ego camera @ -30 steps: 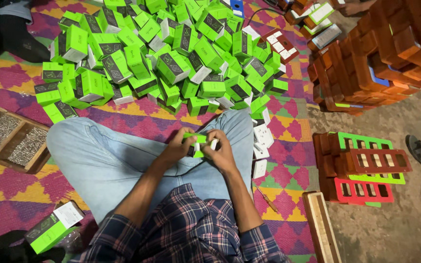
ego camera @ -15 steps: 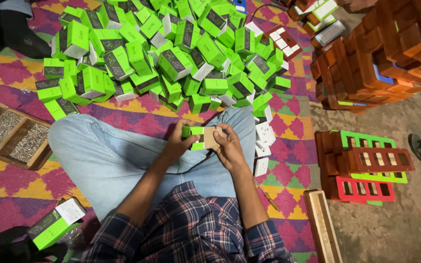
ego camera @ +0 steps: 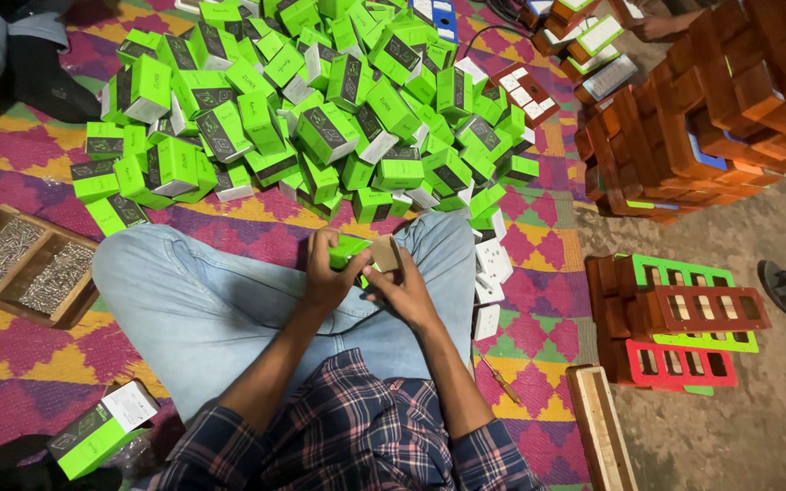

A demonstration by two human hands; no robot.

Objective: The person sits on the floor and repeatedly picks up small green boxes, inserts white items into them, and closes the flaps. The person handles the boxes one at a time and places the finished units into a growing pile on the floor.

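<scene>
From the head view, the person sits cross-legged on a patterned mat [ego camera: 229, 227], both hands together over the lap. The left hand [ego camera: 327, 273] is wrapped around a small green box [ego camera: 349, 250], and the right hand [ego camera: 402, 289] pinches its open brown flap from the other side. The box sits just above the knees in blue jeans. Beyond it lies a big pile of green boxes [ego camera: 320, 109]. A wooden tray of screws [ego camera: 25, 264] rests far left, white switch plates [ego camera: 491, 273] lie beside the right knee, and stacked red crates [ego camera: 711, 109] stand at the right.
</scene>
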